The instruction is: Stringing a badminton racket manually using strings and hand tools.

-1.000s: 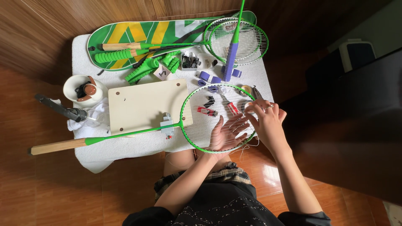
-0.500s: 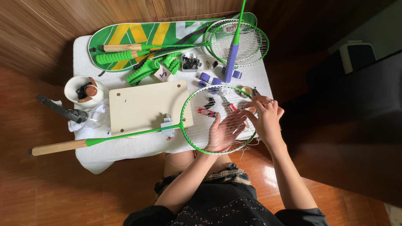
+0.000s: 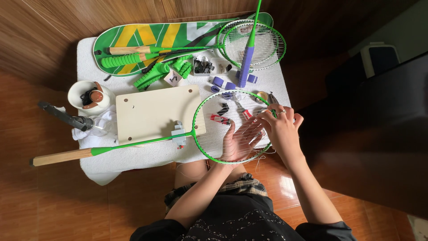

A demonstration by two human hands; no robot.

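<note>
Fingers (image 3: 267, 117) pinching racket (image 3: 203, 127) string

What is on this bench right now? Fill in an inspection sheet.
Surface: small table under a white cloth.
Job's things: green racket, partly strung, head under both hands.
Clutter: cream board, white cup, racket cover, two more rackets, purple grip rolls, small clips.
Grippers: left hand flat beneath the strings; right hand at the frame's rim.
Cables: nothing seen.
Surroundings: wooden floor, dark cabinet.
</note>
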